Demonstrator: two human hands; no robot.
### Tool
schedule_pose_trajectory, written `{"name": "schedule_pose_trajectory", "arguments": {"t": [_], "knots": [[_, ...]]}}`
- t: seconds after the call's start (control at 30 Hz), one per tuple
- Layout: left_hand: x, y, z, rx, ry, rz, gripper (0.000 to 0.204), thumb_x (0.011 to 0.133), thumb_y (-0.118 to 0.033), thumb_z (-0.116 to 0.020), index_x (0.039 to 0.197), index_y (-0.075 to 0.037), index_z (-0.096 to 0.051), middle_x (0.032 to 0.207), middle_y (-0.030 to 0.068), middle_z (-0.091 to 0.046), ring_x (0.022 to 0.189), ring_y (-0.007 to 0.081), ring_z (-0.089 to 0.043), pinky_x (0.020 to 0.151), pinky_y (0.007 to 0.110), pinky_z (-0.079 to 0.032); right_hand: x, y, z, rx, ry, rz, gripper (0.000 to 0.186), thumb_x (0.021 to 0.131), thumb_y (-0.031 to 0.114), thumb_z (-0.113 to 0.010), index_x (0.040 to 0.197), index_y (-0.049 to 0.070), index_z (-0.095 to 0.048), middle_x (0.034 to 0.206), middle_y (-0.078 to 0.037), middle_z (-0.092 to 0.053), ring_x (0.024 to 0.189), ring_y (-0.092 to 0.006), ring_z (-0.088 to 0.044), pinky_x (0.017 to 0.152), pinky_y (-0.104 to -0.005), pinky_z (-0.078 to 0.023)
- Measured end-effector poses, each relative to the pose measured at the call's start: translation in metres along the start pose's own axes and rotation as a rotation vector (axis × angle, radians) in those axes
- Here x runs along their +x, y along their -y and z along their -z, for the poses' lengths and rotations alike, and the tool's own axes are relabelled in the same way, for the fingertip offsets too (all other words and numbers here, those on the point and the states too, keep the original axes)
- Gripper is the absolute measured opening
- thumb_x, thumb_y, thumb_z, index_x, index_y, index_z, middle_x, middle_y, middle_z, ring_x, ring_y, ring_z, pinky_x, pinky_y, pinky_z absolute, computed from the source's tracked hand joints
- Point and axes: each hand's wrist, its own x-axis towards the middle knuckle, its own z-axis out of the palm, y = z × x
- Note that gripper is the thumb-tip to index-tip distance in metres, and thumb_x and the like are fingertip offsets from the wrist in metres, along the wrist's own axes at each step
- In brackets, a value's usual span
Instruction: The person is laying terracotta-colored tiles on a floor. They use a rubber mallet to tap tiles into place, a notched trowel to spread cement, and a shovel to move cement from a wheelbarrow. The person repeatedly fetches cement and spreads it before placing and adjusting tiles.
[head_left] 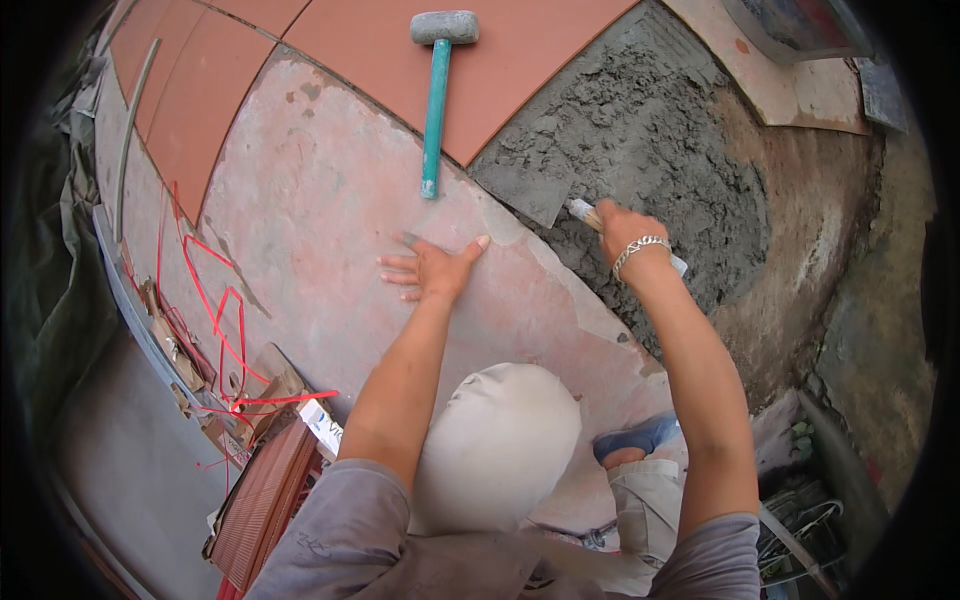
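Note:
My right hand (625, 235) is closed round the handle of a trowel (528, 195), whose flat blade rests on wet grey mortar (670, 150) beside the edge of a pale pink slab (300, 170). My left hand (430, 268) is spread open on that slab, fingers apart, holding nothing. Above it, a rubber mallet (442, 28) with a grey head and teal handle lies across the orange tiles (355, 45) and onto the pale slab.
Red straps (218, 300), cardboard (280, 372) and stacked red tiles (258, 500) lie at the left, beside dark sheeting (55, 260). A bucket-like container (800, 25) sits at top right. Dark clutter (800, 540) lies at lower right. My bent knee and foot are below.

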Motion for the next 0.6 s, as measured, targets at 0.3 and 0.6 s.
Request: {"name": "schedule_pose_trajectory", "arguments": {"t": [0.3, 0.6], "knots": [[0.0, -0.001, -0.005, -0.005, -0.035, 0.009, 0.157, 0.052, -0.07, -0.085, 0.153, -0.015, 0.022, 0.153, 0.036, 0.023, 0.141, 0.0568, 0.019, 0.105, 0.077, -0.009, -0.047, -0.054, -0.027, -0.039, 0.088, -0.07, 0.021, 0.094, 0.007, -0.047, 0.114, 0.011, -0.054, 0.116, -0.014, -0.064, 0.108, -0.0335, -0.065, 0.086, -0.0455, -0.053], [0.005, 0.004, -0.009, 0.042, -0.064, -0.035, 0.157, 0.053, -0.073, -0.083, 0.152, -0.007, 0.02, 0.15, 0.0416, 0.022, 0.138, 0.0625, 0.02, 0.106, 0.076, -0.005, -0.124, -0.122, -0.082, -0.049, 0.069, -0.166, 0.02, 0.091, 0.009, -0.054, 0.11, 0.011, -0.052, 0.113, -0.013, -0.064, 0.104, -0.0347, -0.066, 0.085, -0.0461, -0.053]]}}
